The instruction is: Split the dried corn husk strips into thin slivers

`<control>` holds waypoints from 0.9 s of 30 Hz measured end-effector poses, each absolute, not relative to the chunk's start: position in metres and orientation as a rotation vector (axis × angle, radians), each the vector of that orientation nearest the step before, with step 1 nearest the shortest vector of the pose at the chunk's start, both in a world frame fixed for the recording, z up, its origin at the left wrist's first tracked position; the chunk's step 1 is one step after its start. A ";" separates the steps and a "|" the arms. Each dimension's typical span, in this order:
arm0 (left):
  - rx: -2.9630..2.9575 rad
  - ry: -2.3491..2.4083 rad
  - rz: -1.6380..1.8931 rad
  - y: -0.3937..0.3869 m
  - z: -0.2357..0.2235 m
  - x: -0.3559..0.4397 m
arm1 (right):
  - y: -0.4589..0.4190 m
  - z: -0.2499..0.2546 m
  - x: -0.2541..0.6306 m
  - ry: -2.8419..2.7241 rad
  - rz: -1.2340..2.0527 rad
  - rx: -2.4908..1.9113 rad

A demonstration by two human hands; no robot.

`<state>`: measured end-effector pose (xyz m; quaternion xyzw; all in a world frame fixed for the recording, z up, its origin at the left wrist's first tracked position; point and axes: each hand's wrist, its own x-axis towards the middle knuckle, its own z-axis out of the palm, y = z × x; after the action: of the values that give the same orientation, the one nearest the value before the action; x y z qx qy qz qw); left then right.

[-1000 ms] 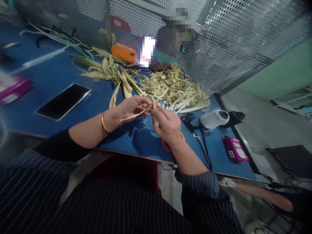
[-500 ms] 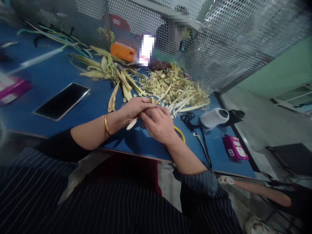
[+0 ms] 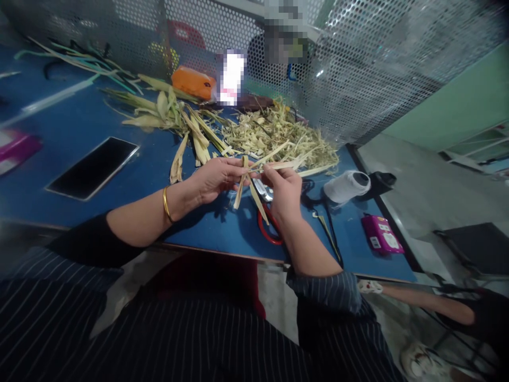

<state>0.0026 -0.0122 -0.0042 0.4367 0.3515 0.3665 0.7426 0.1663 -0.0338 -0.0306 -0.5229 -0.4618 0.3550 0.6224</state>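
My left hand (image 3: pixel 217 179) is closed in a pinch on a small piece of crossed corn husk strips (image 3: pixel 241 188), with a loop at its top and ends dangling below. On the right, thumb and fingers of my right hand (image 3: pixel 285 192) pinch a long pale husk strip (image 3: pixel 294 163) that runs out from that piece. Beneath my hands lie scissors with red handles (image 3: pixel 262 233), partly covered by the right hand. Beyond them is a heap of shredded husk (image 3: pixel 274 130), and to its left a bundle of whole corn husks (image 3: pixel 163 111).
A phone (image 3: pixel 93 167) lies flat on the blue table (image 3: pixel 207 231). Right of my hands are a white thread cone (image 3: pixel 348 188), a black one (image 3: pixel 379 185) and a purple tissue pack (image 3: pixel 382 234). A perforated metal screen (image 3: pixel 358 63) closes the back. Another person's arm (image 3: pixel 425 305) shows lower right.
My hands have moved apart, the right one going right and drawing a strip out sideways. The crossed strips and the scissors have come into sight. The view has shifted slightly.
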 end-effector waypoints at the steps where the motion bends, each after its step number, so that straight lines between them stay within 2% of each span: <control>1: 0.986 0.770 0.809 -0.013 -0.005 0.003 | -0.031 -0.033 0.167 -0.985 0.953 -1.207; 5: 1.070 0.842 0.883 -0.012 -0.011 0.004 | -0.029 -0.036 0.166 -0.901 1.244 -1.206; 8: 1.036 0.867 0.972 -0.008 -0.010 0.003 | -0.035 -0.035 0.164 -1.147 1.220 -1.221; 10: 0.985 0.891 1.008 -0.004 -0.008 0.001 | -0.039 -0.032 0.165 -1.492 0.978 -1.190; 14: 0.938 0.976 1.030 0.001 -0.004 -0.003 | -0.043 -0.027 0.168 -2.246 0.134 -1.023; 16: 0.954 0.981 1.017 0.001 -0.005 -0.003 | -0.042 -0.027 0.169 -2.421 -0.207 -0.942; 18: 0.996 0.973 0.990 0.000 -0.007 -0.003 | -0.042 -0.026 0.170 -2.446 -0.383 -0.882; 21: 1.112 0.974 0.956 -0.005 -0.008 -0.001 | -0.045 -0.024 0.169 -2.248 -0.374 -0.907; 27: 1.381 0.908 0.851 -0.013 -0.007 0.000 | -0.042 -0.025 0.171 -1.759 -0.037 -1.134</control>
<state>0.0004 -0.0128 -0.0070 0.5953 0.3913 0.3670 0.5982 0.1710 -0.0417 -0.0253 -0.4691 -0.7274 -0.0154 0.5006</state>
